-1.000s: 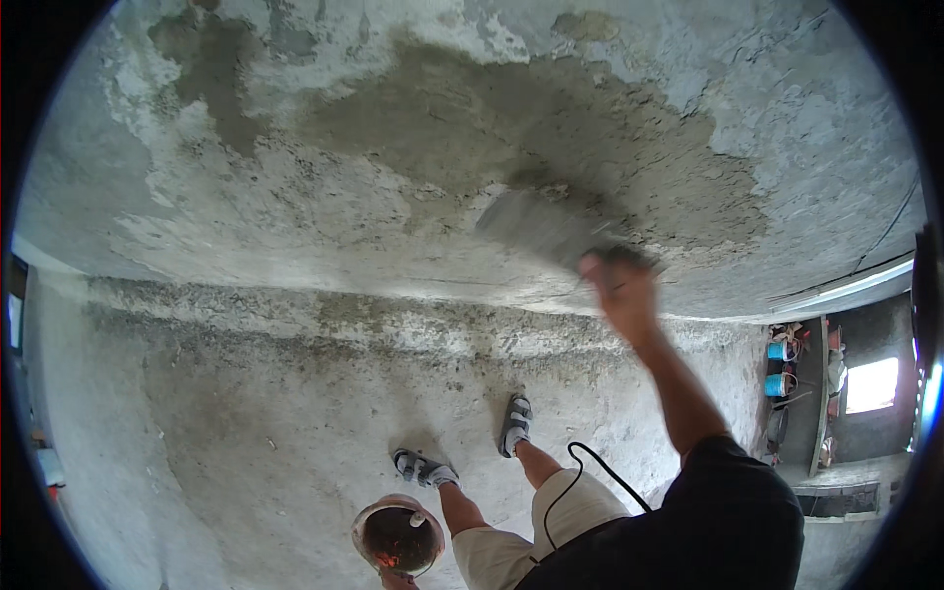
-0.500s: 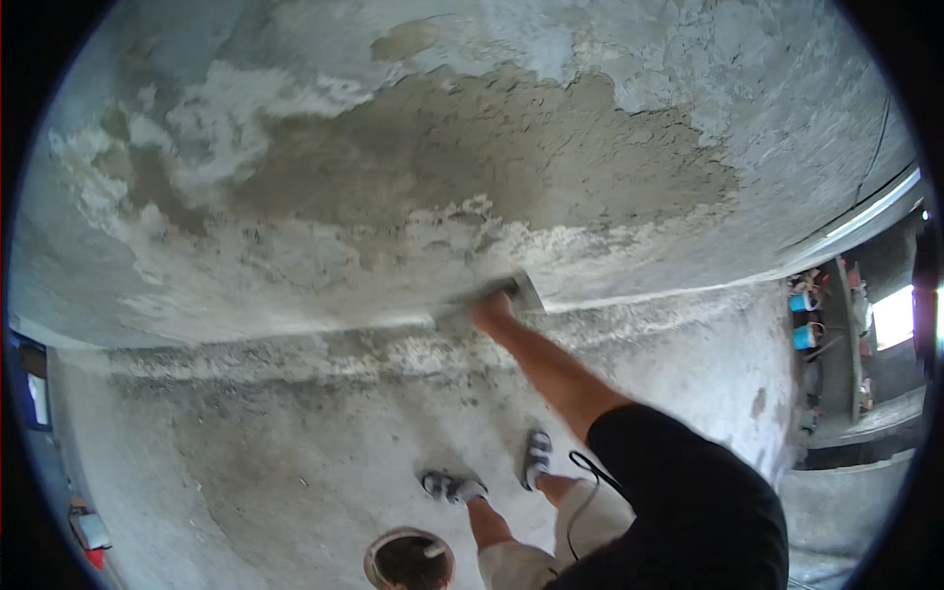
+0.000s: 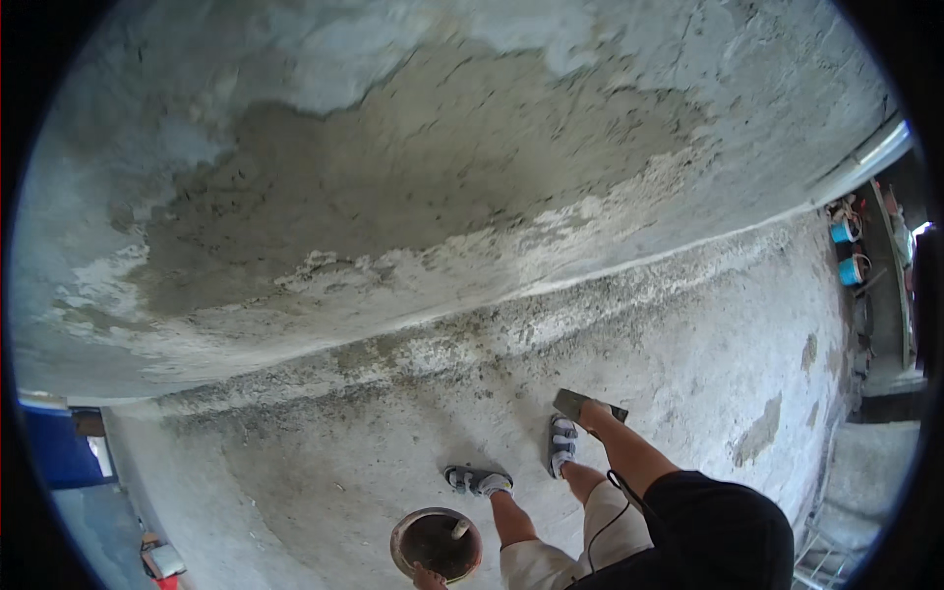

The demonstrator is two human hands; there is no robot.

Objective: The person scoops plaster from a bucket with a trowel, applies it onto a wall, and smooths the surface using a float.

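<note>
My right hand (image 3: 595, 413) grips a flat grey trowel (image 3: 568, 400) low at the right, over the floor near my right sandalled foot (image 3: 562, 438). My left hand (image 3: 426, 575) is closed on the rim of a round bucket (image 3: 408, 526) at the bottom centre; a pale short object (image 3: 459, 529) stands inside it against a dark interior. Above, the rough plastered wall (image 3: 246, 59) carries a wide, darker damp-looking patch (image 3: 442, 157) with ragged edges.
The speckled concrete floor (image 3: 295, 472) meets the wall along a stained strip. At the far right are blue buckets (image 3: 851, 270), a leaning board (image 3: 900, 295) and a metal rack (image 3: 821, 570). A blue item (image 3: 49, 447) and small clutter (image 3: 162, 560) lie at the far left.
My right hand has brought the trowel down from the wall patch to beside my right foot. The view has turned, so the wall's base now slants up to the right.
</note>
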